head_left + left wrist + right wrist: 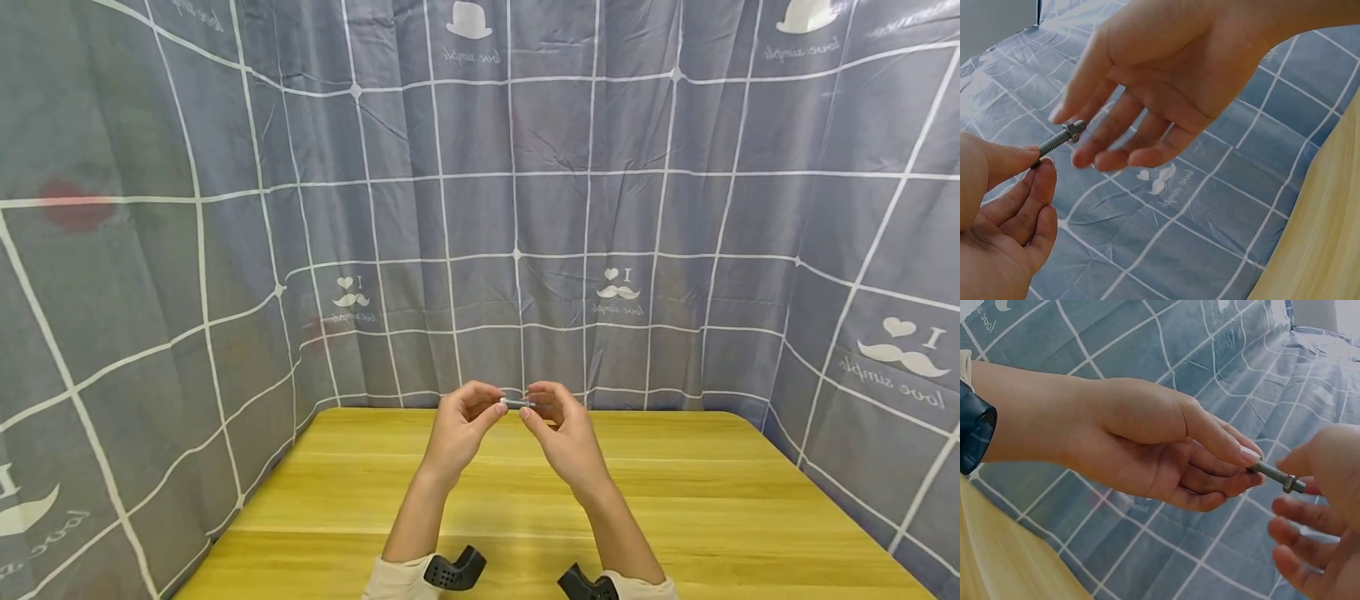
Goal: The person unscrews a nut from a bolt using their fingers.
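Note:
A silver threaded bolt (1055, 144) is held level in front of the body, above the table's far edge in the head view. My left hand (459, 429) pinches its head end between thumb and fingertips; the head itself is mostly covered. Near the other end a hex nut (1072, 132) sits on the thread, with a short length of thread beyond it, also plain in the right wrist view. Around that end my right hand (567, 435) is spread, its thumb (1060, 111) and fingers on either side of the nut and seemingly apart from it.
Below the hands lies a yellow wood-grain table (720, 500). Grey curtains (555, 217) with white grid lines stand behind it and at both sides. Black devices (456, 570) are worn at both wrists, by the light sleeves.

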Demonstrator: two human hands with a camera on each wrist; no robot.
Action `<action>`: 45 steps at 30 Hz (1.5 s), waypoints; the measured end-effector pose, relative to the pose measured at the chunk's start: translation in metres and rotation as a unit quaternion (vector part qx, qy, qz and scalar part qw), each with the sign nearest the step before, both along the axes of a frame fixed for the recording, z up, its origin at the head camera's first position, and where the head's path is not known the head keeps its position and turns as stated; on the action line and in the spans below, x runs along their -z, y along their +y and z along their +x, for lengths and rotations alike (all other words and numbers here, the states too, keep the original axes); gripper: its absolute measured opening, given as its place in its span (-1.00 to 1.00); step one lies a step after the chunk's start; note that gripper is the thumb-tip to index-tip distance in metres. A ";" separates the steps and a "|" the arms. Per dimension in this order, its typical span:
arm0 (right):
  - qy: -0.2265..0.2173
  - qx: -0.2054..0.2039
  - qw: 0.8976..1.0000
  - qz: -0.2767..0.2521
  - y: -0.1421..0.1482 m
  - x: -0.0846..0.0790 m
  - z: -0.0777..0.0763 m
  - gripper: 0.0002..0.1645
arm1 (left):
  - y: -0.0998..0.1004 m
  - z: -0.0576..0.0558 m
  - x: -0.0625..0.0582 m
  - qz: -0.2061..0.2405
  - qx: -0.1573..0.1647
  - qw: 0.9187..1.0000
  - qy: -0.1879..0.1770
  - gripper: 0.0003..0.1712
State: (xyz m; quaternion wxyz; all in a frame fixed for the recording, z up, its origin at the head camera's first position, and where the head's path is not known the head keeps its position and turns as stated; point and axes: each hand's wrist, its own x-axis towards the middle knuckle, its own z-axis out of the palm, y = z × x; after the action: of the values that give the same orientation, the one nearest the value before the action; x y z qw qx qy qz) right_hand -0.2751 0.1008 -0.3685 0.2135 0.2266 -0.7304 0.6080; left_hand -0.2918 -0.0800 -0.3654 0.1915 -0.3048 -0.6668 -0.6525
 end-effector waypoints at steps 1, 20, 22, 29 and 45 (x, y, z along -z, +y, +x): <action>-0.009 0.000 1.000 0.001 0.000 0.000 0.000 -0.67 | 0.000 0.000 0.000 0.000 0.000 1.000 0.000 -0.87; -0.013 -0.021 1.000 -0.019 0.000 0.000 -0.001 -0.65 | 0.001 -0.001 0.002 0.002 0.003 1.000 0.010 -0.87; -0.025 -0.019 0.999 -0.021 0.000 0.000 -0.001 -0.60 | 0.001 -0.001 0.002 0.002 0.001 1.000 0.011 -0.88; -0.033 -0.030 0.998 -0.052 -0.002 0.001 -0.002 -0.79 | 0.000 -0.002 0.002 0.003 0.001 1.000 0.006 -0.89; 0.035 -0.031 0.996 -0.070 -0.001 0.000 -0.001 -0.77 | 0.000 -0.003 0.002 -0.001 0.002 1.000 0.003 -0.87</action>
State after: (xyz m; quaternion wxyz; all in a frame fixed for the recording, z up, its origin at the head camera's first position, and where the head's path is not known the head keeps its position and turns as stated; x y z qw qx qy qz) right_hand -0.2765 0.1001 -0.3680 0.2352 0.2550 -0.6708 0.6555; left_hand -0.2946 -0.0795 -0.3670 0.1922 -0.3085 -0.6664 -0.6510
